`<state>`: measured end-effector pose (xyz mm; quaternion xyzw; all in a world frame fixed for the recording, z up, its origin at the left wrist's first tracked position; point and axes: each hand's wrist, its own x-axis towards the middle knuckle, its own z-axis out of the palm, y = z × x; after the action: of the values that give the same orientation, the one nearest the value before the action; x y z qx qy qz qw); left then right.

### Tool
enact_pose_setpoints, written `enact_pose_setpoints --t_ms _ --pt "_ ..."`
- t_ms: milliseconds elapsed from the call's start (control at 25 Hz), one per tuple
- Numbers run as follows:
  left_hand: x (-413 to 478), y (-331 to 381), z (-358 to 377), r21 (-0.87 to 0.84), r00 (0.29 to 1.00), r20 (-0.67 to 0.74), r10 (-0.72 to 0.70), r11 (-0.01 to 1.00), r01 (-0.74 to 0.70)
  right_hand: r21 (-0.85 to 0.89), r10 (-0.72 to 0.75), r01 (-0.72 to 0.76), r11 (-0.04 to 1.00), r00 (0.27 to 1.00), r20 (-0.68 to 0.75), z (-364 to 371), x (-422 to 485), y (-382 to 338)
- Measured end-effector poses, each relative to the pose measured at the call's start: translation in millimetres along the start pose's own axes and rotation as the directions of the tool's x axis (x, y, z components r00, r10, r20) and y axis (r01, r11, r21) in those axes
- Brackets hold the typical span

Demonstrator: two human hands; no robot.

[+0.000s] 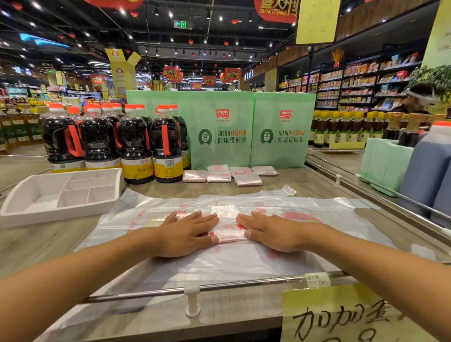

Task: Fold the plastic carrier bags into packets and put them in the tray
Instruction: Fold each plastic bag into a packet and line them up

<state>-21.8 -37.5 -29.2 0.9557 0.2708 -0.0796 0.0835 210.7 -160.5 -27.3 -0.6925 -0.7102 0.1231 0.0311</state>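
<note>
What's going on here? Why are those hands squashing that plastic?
A person is folding plastic bags into small packets on a shop counter. The left hand and right hand both press flat on a folded bag, which lies on top of more spread-out bags. Several finished packets sit at the back, by the green paper bags. The white tray on the left holds none of them yet.

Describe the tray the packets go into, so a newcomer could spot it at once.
Find the row of dark sauce bottles with orange caps on the wooden counter. Directly in front of them, left of the spread plastic bags, sits the white tray. Unlike everything nearby, it is a shallow white box split by dividers.
</note>
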Motion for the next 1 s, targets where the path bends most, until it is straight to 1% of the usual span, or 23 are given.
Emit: enact_pose_setpoints --t_ms 80,120,200,240,320,400,560,640,760,840,1000 --pt "2 -3 4 -0.002 1.0 -0.024 0.005 1.0 -0.005 0.008 -0.015 0.015 1.0 1.0 -0.027 1 0 0" --pt "2 -4 6 0.006 0.998 -0.058 0.023 1.0 -0.023 0.015 -0.034 0.035 0.999 0.997 -0.065 2 0 0" --pt "2 -7 8 0.014 0.98 -0.179 0.091 0.996 -0.09 0.038 -0.069 0.075 0.996 0.986 -0.149 3 -3 0" --pt "2 -8 8 -0.008 0.964 -0.238 0.123 0.992 -0.128 0.053 -0.078 0.088 0.995 0.982 -0.17 2 -6 1" --pt "0 -9 9 -0.069 0.938 -0.305 0.165 0.978 -0.195 0.089 -0.082 0.098 0.991 0.981 -0.175 0 -12 2" --pt "-3 -7 8 -0.112 0.927 -0.333 0.172 0.969 -0.22 0.147 -0.068 0.096 0.984 0.98 -0.185 -1 -15 4" --pt "-5 -4 5 -0.128 0.911 -0.361 0.198 0.957 -0.259 0.232 -0.048 0.1 0.968 0.974 -0.22 0 -16 4" --pt "-6 -2 3 -0.143 0.898 -0.404 0.176 0.957 -0.252 0.325 -0.035 0.113 0.939 0.971 -0.236 1 -15 4" --pt "-6 1 0 -0.156 0.876 -0.463 0.137 0.96 -0.233 0.382 -0.007 0.11 0.918 0.965 -0.261 0 -15 3" --pt "-8 3 -1 -0.226 0.872 -0.477 0.112 0.943 -0.245 0.419 0.005 0.134 0.898 0.949 -0.314 -1 -15 1" --pt "-8 6 0 -0.338 0.84 -0.536 0.077 0.893 -0.297 0.435 0.027 0.165 0.885 0.916 -0.401 -1 -11 -2"
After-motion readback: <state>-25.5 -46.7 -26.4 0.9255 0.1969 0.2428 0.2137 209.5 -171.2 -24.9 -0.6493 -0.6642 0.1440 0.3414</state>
